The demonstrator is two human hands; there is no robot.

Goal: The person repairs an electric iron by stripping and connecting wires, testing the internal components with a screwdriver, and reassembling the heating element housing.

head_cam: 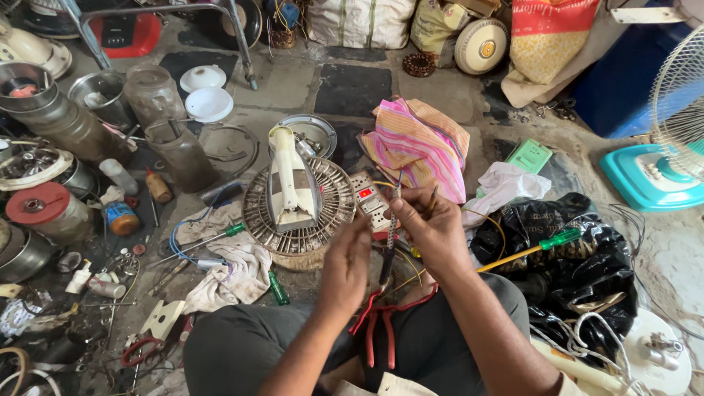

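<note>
My right hand (433, 227) grips a pair of red-handled pliers (383, 293) near the jaws, with thin wires pinched at its fingertips. Just left of the pliers, my left hand (346, 260) has curled fingers touching the tool's shaft. The red handles hang down over my lap. A white extension socket board (369, 199) with a red switch lies just beyond my hands. A cream clothes iron (291, 183) rests on a round metal fan grille (334, 209) to the left. A yellow screwdriver with a green handle (532, 248) lies to the right.
A striped pink cloth (418, 143) and a black plastic bag (579, 271) lie on the right. Green-handled screwdrivers (213, 238), rags, jars (180, 150) and metal pots (29, 88) crowd the left. A teal table fan (664, 158) stands far right.
</note>
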